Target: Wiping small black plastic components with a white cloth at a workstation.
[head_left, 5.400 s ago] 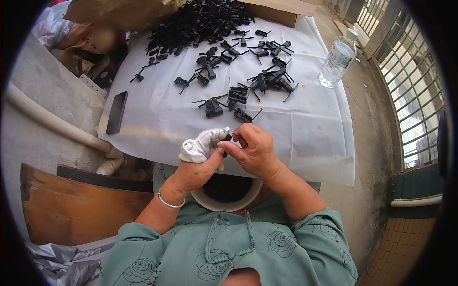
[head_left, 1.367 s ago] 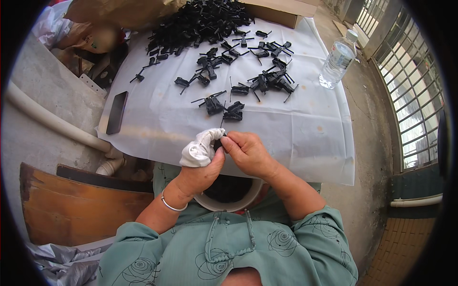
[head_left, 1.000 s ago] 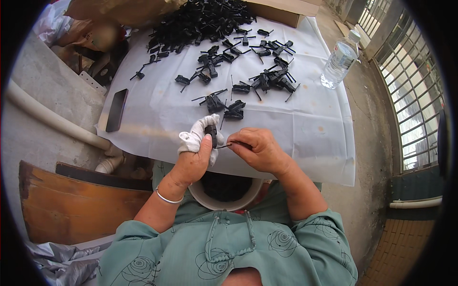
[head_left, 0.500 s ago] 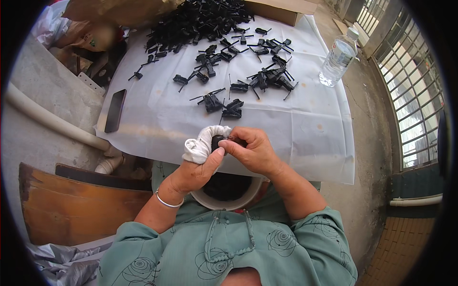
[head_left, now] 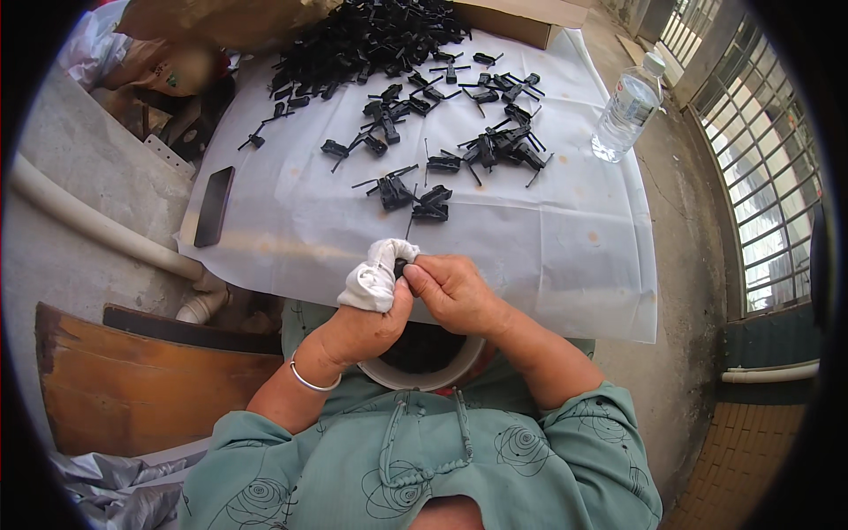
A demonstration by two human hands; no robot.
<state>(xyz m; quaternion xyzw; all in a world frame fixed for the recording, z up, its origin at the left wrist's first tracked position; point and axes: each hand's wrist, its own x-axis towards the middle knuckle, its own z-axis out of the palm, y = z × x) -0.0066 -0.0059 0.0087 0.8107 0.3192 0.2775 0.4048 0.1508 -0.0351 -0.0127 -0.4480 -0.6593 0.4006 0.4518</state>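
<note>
My left hand (head_left: pixel 371 327), its fingers covered by a bunched white cloth (head_left: pixel 369 290), is closed around a small black plastic part (head_left: pixel 400 268). Only a bit of that part shows between the two thumbs. My right hand (head_left: pixel 458 290) presses against the same part, fingers curled and thumb meeting the left one. Both hands are above the near edge of the covered table. Just below them, a pale round tub (head_left: pixel 411 382) with dark contents is partly hidden by my hands. Loose black plastic parts (head_left: pixel 430 203) with thin stems lie beyond my fingers.
A big heap of black parts (head_left: pixel 362 44) covers the far end of the white sheet (head_left: pixel 309 221). A dark phone-like slab (head_left: pixel 214 206) lies at the left edge, a clear water bottle (head_left: pixel 629 108) at the right. A cardboard box (head_left: pixel 508 19) stands at the back.
Both hands have dropped slightly, and my right fingers have curled in tighter. Less of the black part shows now. The parts on the table have not moved.
</note>
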